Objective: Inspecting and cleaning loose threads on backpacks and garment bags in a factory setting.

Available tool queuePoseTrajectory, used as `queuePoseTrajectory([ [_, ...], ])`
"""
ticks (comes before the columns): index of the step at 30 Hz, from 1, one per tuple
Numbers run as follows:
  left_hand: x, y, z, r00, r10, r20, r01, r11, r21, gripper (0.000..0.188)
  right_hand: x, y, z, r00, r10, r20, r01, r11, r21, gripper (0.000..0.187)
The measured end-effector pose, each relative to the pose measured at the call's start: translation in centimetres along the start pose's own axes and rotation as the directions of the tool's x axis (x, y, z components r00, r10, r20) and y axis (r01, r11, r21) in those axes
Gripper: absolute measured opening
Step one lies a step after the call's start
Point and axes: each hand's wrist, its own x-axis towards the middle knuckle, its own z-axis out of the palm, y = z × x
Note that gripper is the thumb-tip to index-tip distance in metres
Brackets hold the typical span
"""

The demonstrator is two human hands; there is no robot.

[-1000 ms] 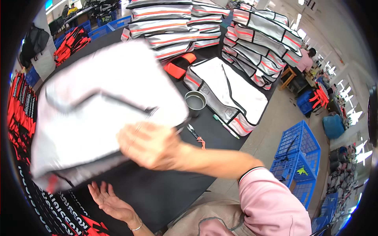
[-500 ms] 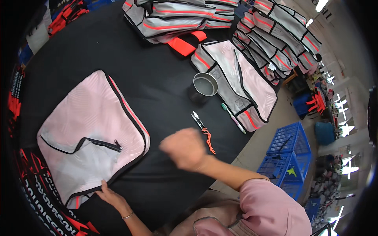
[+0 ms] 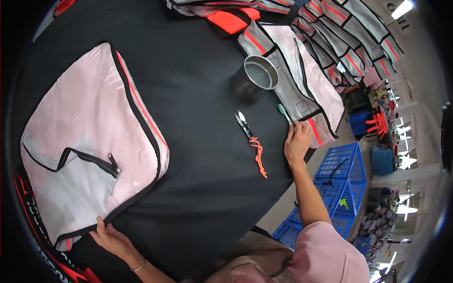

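A pale pink vest piece (image 3: 89, 151) with black trim and a zipper lies flat on the black table (image 3: 203, 89) at the left. My left hand (image 3: 111, 238) pinches its near bottom edge. My right hand (image 3: 297, 139) rests at the table's right edge, fingers closed around the handle of a small green-headed brush (image 3: 283, 113). A pair of thread snips (image 3: 245, 125) with an orange cord lies just left of that hand. A grey metal cup (image 3: 257, 75) stands behind the snips.
Another grey vest with red stripes (image 3: 302, 80) lies at the right of the table, with stacks of similar vests (image 3: 349, 33) behind. Blue plastic crates (image 3: 337, 184) stand on the floor to the right.
The vest piece was flipped down and now lies flat at the left. My right hand let go of it and moved right to the small brush. The view tilted down.
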Motion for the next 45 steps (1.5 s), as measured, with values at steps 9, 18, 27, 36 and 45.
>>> queuePoseTrajectory([
  [9,-0.3,1.0,0.4,0.989,-0.032,0.142,0.045,0.995,-0.086,0.020,-0.3,-10.0,-2.6,0.959,-0.272,0.082,0.178,0.800,0.573,0.032],
  [18,-9.7,5.5,-7.2,0.968,-0.132,0.213,0.139,0.990,-0.018,0.043,-2.9,-7.0,-3.0,0.944,-0.197,0.263,-0.025,0.756,0.654,0.029],
  [27,-14.4,4.6,-10.3,0.956,-0.152,0.252,0.164,0.986,-0.024,0.043,-8.0,1.7,-8.0,0.843,-0.157,0.515,-0.450,0.320,0.834,0.024],
  [36,-25.0,1.4,-9.4,0.966,0.001,0.258,-0.102,0.919,0.380,0.031,-11.6,3.2,-11.7,0.844,0.012,0.536,-0.535,0.082,0.841,0.022],
  [45,-15.2,15.2,-12.5,0.932,0.107,0.345,-0.198,0.950,0.240,0.036,-7.2,6.0,-11.6,0.754,-0.207,0.623,-0.641,-0.027,0.767,0.040],
])
